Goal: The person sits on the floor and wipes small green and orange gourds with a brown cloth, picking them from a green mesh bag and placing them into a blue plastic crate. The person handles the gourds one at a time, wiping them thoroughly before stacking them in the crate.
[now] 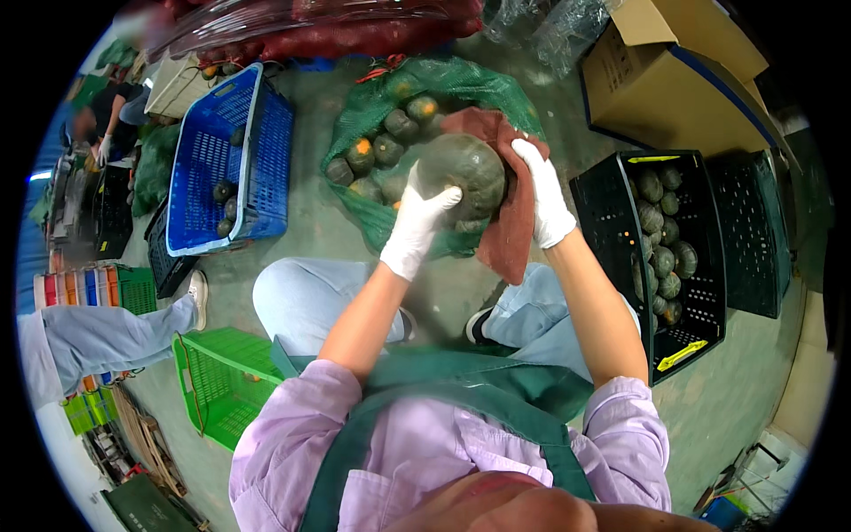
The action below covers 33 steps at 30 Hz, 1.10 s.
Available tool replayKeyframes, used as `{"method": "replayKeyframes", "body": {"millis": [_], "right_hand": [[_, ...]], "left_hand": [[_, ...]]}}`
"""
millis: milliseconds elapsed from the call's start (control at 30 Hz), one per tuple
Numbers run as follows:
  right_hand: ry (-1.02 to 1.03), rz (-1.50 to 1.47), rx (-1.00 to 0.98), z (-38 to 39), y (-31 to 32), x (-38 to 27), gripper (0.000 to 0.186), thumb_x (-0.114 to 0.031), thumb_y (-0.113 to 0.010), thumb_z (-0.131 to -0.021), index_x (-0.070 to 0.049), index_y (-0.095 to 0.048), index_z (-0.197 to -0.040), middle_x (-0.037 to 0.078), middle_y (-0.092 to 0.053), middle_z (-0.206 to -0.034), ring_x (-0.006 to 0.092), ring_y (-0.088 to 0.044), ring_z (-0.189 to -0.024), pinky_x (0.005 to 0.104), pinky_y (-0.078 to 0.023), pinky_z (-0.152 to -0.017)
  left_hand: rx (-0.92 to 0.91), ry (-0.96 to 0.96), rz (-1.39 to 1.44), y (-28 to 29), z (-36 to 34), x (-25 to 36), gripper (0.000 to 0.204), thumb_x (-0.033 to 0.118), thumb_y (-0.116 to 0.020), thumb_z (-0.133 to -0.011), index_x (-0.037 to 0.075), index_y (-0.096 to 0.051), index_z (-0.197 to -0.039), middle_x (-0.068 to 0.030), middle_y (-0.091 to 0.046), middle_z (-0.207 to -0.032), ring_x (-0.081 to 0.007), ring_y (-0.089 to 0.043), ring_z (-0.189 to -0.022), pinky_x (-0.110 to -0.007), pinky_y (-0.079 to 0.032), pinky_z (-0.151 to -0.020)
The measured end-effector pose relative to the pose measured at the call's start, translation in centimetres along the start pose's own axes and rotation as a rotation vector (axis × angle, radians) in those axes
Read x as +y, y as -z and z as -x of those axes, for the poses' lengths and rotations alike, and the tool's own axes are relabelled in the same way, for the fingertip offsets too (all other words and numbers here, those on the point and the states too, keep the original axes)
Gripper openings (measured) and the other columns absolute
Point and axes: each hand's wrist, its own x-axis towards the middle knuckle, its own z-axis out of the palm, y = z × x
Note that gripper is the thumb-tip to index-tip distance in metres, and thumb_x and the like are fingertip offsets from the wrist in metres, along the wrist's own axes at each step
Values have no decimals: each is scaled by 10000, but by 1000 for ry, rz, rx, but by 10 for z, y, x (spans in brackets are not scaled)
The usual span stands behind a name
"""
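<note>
A dark green pumpkin [472, 170] is held up in front of me, over an open green mesh sack [355, 213]. My left hand [418, 223], in a white glove, grips its near left side with the thumb across the skin. In my gloved right hand [542, 193] is a reddish-brown cloth [511, 232], pressed to the pumpkin's right side and hanging down below it. Several more pumpkins [387, 152], some with orange patches, lie in the sack.
To the left stand a blue crate [275, 168] with a few pumpkins and a bright green crate [226, 390]. A black crate [709, 293] of pumpkins is at the right, below a cardboard box [656, 102]. Red mesh sacks [355, 35] lie beyond. Another person's leg [124, 341] reaches in from the left.
</note>
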Motion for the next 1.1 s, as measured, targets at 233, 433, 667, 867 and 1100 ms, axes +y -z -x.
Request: {"method": "replayKeyframes", "body": {"millis": [233,433,667,867,1100], "right_hand": [[113,105,29,4,-23,1,381,-325,-588,-938,-80,-541,-1226,67,-606,-1134,203,-586,-1034,339,-477,-937],[625,1019,57,13,-35,7,327,-244,-682,-884,-74,-651,-1162,109,-668,-1149,206,-638,-1063,323,-471,-949],[245,739,94,-30,13,26,375,-278,-679,-886,16,-640,-1117,92,-679,-1055,180,-617,-971,300,-471,-893],[387,882,174,-19,9,-6,311,-214,-637,-931,19,-631,-1138,103,-665,-1085,175,-626,-980,313,-493,-877],[304,477,304,-4,-15,-51,412,-229,-592,-983,-23,-499,-1327,92,-637,-1149,185,-663,-880,312,-549,-753]], "left_hand": [[156,-24,27,-3,1,14,860,163,-805,-786,98,-307,-1484,-94,-447,-1404,-239,-446,-1290,-380,-386,-1085],[166,-109,-740,-26,-12,23,763,173,-793,-685,-6,-477,-1356,-134,-551,-1324,-229,-517,-1240,-332,-396,-1061],[-121,45,-665,10,-8,53,786,230,-862,-679,35,-506,-1352,-90,-545,-1318,-181,-498,-1241,-327,-389,-1066],[224,26,-718,116,-8,142,635,215,-784,-790,18,-519,-1332,-85,-570,-1263,-171,-515,-1184,-318,-419,-1014],[1016,-84,-436,363,29,232,720,337,-839,-733,-34,-545,-1276,-191,-626,-1199,-291,-659,-1001,-400,-528,-910]]}}
